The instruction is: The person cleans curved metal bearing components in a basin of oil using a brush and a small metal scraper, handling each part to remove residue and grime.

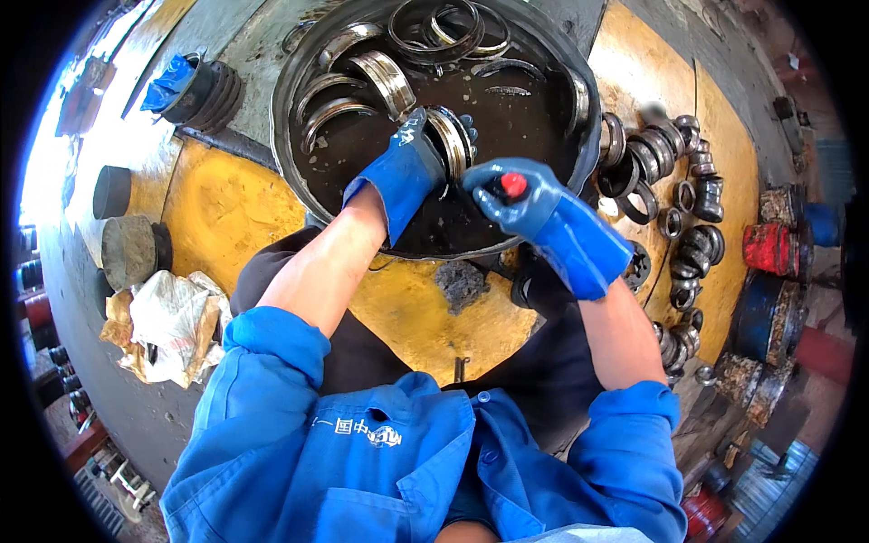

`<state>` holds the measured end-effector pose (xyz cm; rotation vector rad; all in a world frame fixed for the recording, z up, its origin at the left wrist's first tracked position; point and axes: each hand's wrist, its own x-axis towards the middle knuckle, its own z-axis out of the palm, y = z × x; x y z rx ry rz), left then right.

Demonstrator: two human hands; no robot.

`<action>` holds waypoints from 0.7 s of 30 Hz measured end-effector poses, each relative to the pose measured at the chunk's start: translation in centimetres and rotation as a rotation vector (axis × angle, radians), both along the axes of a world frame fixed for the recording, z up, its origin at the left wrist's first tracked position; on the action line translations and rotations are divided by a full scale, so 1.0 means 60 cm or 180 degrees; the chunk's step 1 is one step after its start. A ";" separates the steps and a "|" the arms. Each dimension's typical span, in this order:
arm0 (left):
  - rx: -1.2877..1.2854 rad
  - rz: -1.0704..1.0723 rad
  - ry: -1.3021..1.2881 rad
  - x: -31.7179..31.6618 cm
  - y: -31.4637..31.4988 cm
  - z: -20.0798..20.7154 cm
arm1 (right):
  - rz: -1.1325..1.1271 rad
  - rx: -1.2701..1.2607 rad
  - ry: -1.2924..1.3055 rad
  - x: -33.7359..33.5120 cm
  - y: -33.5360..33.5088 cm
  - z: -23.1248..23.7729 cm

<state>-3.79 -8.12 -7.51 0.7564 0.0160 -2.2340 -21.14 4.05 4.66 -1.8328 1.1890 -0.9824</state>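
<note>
My left hand (404, 163), in a blue rubber glove, is closed around a shiny grooved metal ring (447, 143), held tilted over dark liquid in a large round basin (286, 149). Beside it, my gloved right hand (518, 201) makes a fist at the basin's near right. A red handle end (513, 185) pokes out of that fist; the rest of the tool is hidden. Other metal rings lie partly sunk in the liquid, among them a wide grooved one (385, 83) just beyond my left hand and a thin round one (436, 36) at the far side.
Many dark metal rings (659, 149) crowd the yellow board (742, 208) to the right. On the left stand a dark ribbed cylinder (210, 95) with blue gloves or cloth, round blocks (128, 252) and a crumpled whitish sack (176, 326). A dark rag-like clump (461, 285) lies below the basin.
</note>
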 end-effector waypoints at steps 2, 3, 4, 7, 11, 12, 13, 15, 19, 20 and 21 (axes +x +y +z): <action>0.0144 -0.0050 -0.0132 0.004 0.009 0.033 | 0.0043 -0.0015 -0.0058 -0.012 -0.024 0.017; 0.0204 -0.0091 -0.0156 0.004 0.013 0.045 | -0.0011 -0.0024 -0.0076 -0.021 -0.034 0.032; 0.0230 -0.0123 -0.0208 0.004 0.015 0.055 | -0.0125 -0.0006 -0.0142 -0.026 -0.047 0.038; 0.0298 -0.0186 -0.0333 0.010 0.022 0.074 | -0.0540 0.0064 -0.0337 -0.032 -0.082 0.035; 0.0351 -0.0272 -0.0472 0.009 0.029 0.093 | -0.0947 0.0312 -0.0529 -0.029 -0.099 0.008; 0.0361 -0.0273 -0.0476 0.007 0.031 0.096 | -0.0947 0.0360 -0.0586 -0.025 -0.093 0.005; 0.0378 -0.0273 -0.0486 0.004 0.030 0.099 | -0.0905 0.0383 -0.0670 -0.021 -0.086 0.002; 0.0400 -0.0268 -0.0488 0.006 0.031 0.105 | -0.0549 0.0452 -0.1048 -0.014 -0.063 -0.008; 0.0345 -0.0324 -0.0560 -0.004 0.035 0.128 | 0.0181 -0.0116 -0.0945 -0.026 -0.025 -0.008; 0.0239 -0.0404 -0.0696 -0.010 0.038 0.137 | 0.0229 -0.0146 -0.0913 -0.030 -0.017 -0.016; 0.0132 -0.0479 -0.0841 -0.016 0.042 0.152 | 0.0289 -0.0160 -0.0797 -0.034 -0.009 -0.022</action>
